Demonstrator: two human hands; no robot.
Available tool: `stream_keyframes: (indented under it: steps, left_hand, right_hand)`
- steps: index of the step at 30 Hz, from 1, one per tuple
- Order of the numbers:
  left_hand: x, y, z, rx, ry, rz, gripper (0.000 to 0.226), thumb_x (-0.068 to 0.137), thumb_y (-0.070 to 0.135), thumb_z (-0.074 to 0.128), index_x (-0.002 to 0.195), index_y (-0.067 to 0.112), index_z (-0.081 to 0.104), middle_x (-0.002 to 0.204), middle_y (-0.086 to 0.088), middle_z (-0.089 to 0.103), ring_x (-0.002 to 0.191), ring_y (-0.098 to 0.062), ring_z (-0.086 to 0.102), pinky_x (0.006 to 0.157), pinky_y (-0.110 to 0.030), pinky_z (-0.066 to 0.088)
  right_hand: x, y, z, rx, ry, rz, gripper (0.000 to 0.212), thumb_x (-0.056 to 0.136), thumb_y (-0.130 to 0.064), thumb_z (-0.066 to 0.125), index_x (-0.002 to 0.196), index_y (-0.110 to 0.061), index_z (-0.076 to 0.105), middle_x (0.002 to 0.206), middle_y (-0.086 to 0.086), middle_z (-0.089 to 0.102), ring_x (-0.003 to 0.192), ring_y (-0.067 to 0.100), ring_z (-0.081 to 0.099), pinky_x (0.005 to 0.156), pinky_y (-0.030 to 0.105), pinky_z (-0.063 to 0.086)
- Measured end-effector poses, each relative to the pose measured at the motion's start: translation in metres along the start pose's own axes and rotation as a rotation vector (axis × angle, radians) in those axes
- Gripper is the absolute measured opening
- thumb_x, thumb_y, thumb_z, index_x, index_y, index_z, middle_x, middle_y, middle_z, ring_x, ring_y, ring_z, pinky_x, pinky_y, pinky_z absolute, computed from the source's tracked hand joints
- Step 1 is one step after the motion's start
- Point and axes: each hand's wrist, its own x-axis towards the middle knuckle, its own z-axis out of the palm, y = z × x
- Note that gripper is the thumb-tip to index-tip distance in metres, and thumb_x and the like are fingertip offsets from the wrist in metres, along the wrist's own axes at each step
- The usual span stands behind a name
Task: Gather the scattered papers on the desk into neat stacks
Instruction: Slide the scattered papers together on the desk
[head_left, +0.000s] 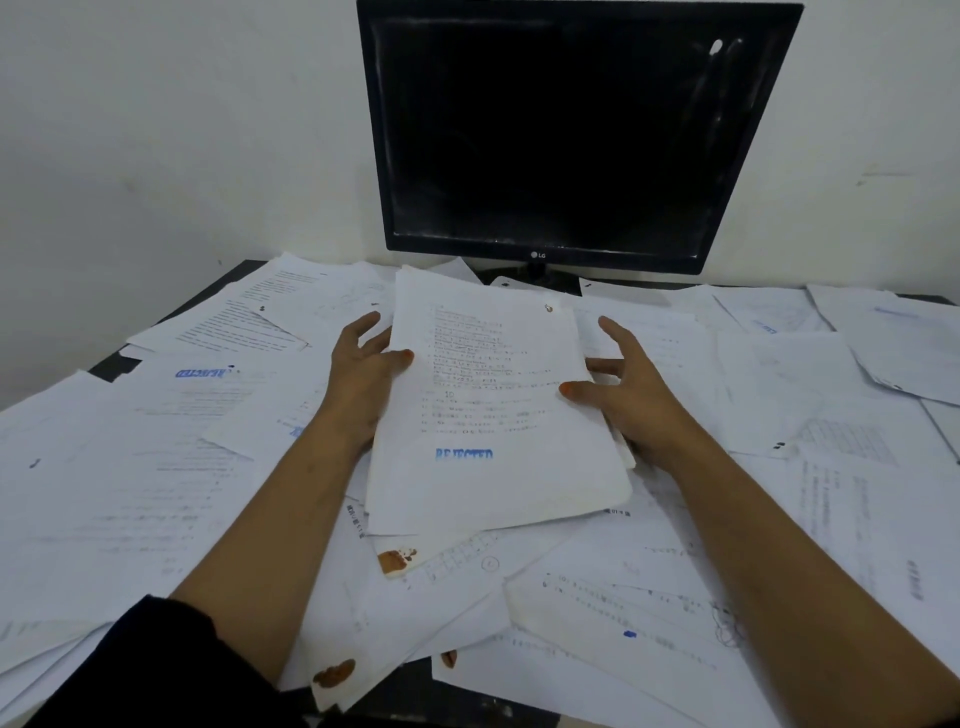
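Many loose papers (156, 483) around dark monitor (561, 130)

I am wearing a dark, near-black sleeve (171, 670) on my left arm, pushed up well back from my left hand (363, 374), so the forearm is showing bare from there to the wrist. My right hand (631, 395) and its forearm are showing bare throughout. My thumbnails are wearing an orange-red tint.

Plain white wall (156, 130) behind a dark desk (111, 366), a switched-off black monitor (561, 130) against it.
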Motion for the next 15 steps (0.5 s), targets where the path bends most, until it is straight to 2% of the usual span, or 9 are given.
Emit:
stream_keyframes:
  steps: [2, 4, 5, 7, 8, 10, 13, 15]
  left_hand:
    - [0.000, 0.002, 0.002, 0.069, 0.020, 0.033, 0.053, 0.093, 0.008, 0.061, 0.140, 0.021, 0.042, 0.132, 0.000, 0.059, 0.099, -0.011, 0.063, 0.070, -0.021, 0.050]
    - [0.003, 0.002, -0.002, 0.188, 0.072, 0.132, 0.048, 0.095, 0.020, 0.062, 0.139, 0.022, 0.043, 0.134, 0.001, 0.058, 0.108, -0.014, 0.061, 0.076, -0.020, 0.047]
    - [0.006, 0.001, -0.008, 0.314, 0.114, 0.205, 0.048, 0.095, 0.024, 0.061, 0.139, 0.021, 0.043, 0.137, 0.000, 0.056, 0.115, -0.018, 0.058, 0.083, -0.023, 0.047]
    - [0.015, -0.005, -0.022, 0.789, 0.217, 0.263, 0.055, 0.095, 0.036, 0.058, 0.143, 0.019, 0.039, 0.147, -0.004, 0.044, 0.133, -0.025, 0.042, 0.106, -0.038, 0.034]
    - [0.019, -0.008, -0.029, 1.009, 0.264, 0.211, 0.060, 0.095, 0.043, 0.055, 0.146, 0.018, 0.036, 0.152, -0.007, 0.035, 0.141, -0.028, 0.030, 0.113, -0.046, 0.023]
    - [0.022, -0.012, -0.036, 1.210, 0.283, 0.033, 0.069, 0.094, 0.055, 0.047, 0.149, 0.015, 0.030, 0.155, -0.013, 0.026, 0.144, -0.034, 0.019, 0.115, -0.052, 0.014]
    - [0.022, -0.011, -0.034, 1.276, 0.285, -0.026, 0.073, 0.094, 0.060, 0.040, 0.147, 0.011, 0.030, 0.150, -0.017, 0.032, 0.139, -0.036, 0.027, 0.111, -0.051, 0.019]
    - [0.020, -0.006, -0.035, 1.285, 0.327, -0.055, 0.074, 0.094, 0.061, 0.041, 0.146, 0.010, 0.030, 0.149, -0.019, 0.033, 0.138, -0.037, 0.025, 0.111, -0.051, 0.019]
  right_hand:
    - [0.001, 0.001, -0.001, 0.022, -0.068, 0.014, 0.065, 0.084, -0.004, 0.072, 0.138, -0.031, 0.047, 0.114, 0.004, 0.061, 0.099, 0.021, 0.066, 0.081, 0.032, 0.056]
    - [0.002, 0.004, 0.000, -0.021, -0.075, -0.001, 0.042, 0.085, -0.001, 0.067, 0.121, -0.022, 0.065, 0.112, 0.007, 0.067, 0.099, 0.023, 0.068, 0.088, 0.034, 0.056]
    - [0.004, 0.006, -0.001, -0.045, -0.035, -0.005, 0.035, 0.086, 0.000, 0.066, 0.113, -0.022, 0.070, 0.111, 0.006, 0.068, 0.098, 0.023, 0.068, 0.090, 0.035, 0.055]
    - [0.008, 0.009, -0.004, -0.048, 0.073, -0.003, 0.032, 0.086, 0.001, 0.062, 0.109, -0.020, 0.072, 0.107, 0.004, 0.068, 0.094, 0.020, 0.067, 0.086, 0.032, 0.055]
    - [0.010, 0.010, -0.005, -0.030, 0.112, -0.002, 0.032, 0.086, 0.002, 0.061, 0.111, -0.016, 0.071, 0.103, 0.002, 0.068, 0.092, 0.018, 0.067, 0.082, 0.028, 0.054]
    - [0.014, 0.013, -0.007, 0.003, 0.165, 0.007, 0.034, 0.086, 0.004, 0.060, 0.115, -0.011, 0.069, 0.100, 0.001, 0.066, 0.095, 0.020, 0.066, 0.081, 0.028, 0.052]
    - [0.016, 0.015, -0.007, 0.005, 0.186, 0.020, 0.034, 0.087, 0.003, 0.060, 0.118, -0.009, 0.067, 0.109, 0.005, 0.066, 0.102, 0.023, 0.065, 0.086, 0.029, 0.051]
    - [0.016, 0.015, -0.006, 0.002, 0.189, 0.020, 0.035, 0.087, 0.003, 0.060, 0.119, -0.009, 0.067, 0.114, 0.005, 0.066, 0.104, 0.022, 0.064, 0.087, 0.029, 0.051]
